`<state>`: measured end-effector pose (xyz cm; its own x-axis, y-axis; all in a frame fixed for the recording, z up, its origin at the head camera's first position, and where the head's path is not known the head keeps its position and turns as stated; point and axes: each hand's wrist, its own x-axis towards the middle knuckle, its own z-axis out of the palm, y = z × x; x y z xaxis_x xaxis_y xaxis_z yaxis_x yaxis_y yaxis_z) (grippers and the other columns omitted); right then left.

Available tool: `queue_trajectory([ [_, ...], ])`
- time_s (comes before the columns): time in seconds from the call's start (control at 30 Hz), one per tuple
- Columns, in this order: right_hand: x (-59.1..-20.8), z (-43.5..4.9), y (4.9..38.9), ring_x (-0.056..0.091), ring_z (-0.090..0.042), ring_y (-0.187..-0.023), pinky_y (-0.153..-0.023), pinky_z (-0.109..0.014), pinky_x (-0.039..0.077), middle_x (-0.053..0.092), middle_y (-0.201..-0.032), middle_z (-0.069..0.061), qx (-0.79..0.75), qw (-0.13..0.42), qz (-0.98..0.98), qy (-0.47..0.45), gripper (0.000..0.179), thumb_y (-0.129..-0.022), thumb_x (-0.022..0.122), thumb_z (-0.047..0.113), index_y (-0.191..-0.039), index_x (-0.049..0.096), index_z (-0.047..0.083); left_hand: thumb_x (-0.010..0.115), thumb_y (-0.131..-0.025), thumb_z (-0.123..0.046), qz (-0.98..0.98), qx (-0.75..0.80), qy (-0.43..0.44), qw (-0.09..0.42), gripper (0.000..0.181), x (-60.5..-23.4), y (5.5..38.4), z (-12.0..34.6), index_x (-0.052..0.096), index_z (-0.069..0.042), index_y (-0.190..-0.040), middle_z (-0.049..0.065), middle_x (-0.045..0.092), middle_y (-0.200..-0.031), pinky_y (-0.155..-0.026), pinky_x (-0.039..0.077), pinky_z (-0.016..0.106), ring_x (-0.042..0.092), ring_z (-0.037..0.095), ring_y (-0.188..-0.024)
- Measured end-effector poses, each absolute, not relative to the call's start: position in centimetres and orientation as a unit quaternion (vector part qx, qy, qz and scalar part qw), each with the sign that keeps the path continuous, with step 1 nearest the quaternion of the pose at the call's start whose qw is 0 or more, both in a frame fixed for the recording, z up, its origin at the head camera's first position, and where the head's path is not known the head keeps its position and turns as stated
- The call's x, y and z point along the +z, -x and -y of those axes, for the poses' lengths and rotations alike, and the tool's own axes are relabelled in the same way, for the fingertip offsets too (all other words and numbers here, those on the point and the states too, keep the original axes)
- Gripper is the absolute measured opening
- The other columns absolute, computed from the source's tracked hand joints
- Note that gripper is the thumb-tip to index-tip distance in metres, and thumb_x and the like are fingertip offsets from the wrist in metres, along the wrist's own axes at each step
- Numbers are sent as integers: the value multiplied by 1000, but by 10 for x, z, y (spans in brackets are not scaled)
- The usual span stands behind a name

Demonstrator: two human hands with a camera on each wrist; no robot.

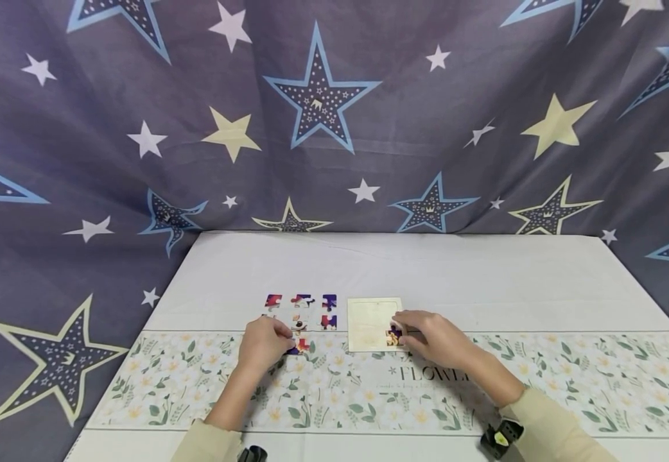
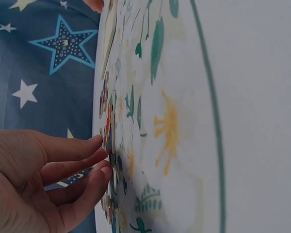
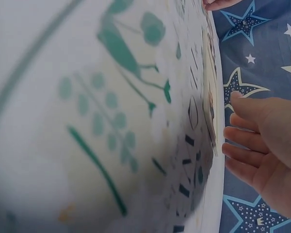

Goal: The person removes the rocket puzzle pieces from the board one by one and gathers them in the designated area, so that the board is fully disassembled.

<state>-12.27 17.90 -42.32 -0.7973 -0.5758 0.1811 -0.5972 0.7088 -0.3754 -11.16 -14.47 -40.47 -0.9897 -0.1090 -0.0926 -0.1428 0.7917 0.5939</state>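
My left hand (image 1: pixel 265 343) is over the loose jigsaw pieces, its thumb and fingertips pinching the edge of a red, yellow and purple puzzle piece (image 1: pixel 302 345) in the nearest row. In the left wrist view the fingertips of that hand (image 2: pixel 72 170) come together right at the pieces. A cream square puzzle tray (image 1: pixel 364 321) lies to the right. In its lower right corner sits a purple and yellow puzzle piece (image 1: pixel 393 338). The right hand (image 1: pixel 435 337) rests at the tray's right edge, fingers extended around that corner; the right wrist view shows them loosely straight.
Several other puzzle pieces lie in rows left of the tray, among them a purple one (image 1: pixel 329 301) and a red and purple one (image 1: pixel 329 322). A floral printed band (image 1: pixel 334 401) crosses the white tabletop (image 1: pixel 456 276). Behind hangs a star-patterned curtain (image 1: pixel 386 109).
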Motion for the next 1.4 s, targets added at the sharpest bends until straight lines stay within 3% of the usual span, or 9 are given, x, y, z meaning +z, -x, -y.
queue_trajectory([
  [0.27,-425,-182,132,50,-37,-131,-104,-48,44,51,-141,-23,214,-6,925,-313,57,-87,70,23,-135,52,-1,76,-77,-9,-948,314,53,21,7,-402,111,140,75,-4,-82,7,72,-72,-55,48,29,62,15,-62],
  [0.6,-427,-184,139,43,-39,-136,-107,-51,41,45,-147,-22,211,-32,926,-311,71,-84,73,33,-140,46,1,75,-80,-9,-939,343,26,21,12,-398,115,124,74,-2,-90,9,73,-81,-62,53,31,66,17,-69],
  [1.0,-427,-183,141,40,-41,-137,-108,-53,40,43,-148,-22,210,-46,925,-312,69,-82,74,32,-138,49,1,75,-79,-10,-928,368,-53,29,22,-393,122,89,72,2,-97,15,72,-90,-73,55,35,65,22,-80],
  [1.4,-426,-180,142,39,-42,-138,-109,-54,38,43,-148,-21,213,-66,926,-303,68,-82,74,32,-137,49,0,71,-85,-15,-907,394,-104,109,29,-396,123,47,69,-1,-110,15,71,-104,-83,55,40,66,26,-94],
])
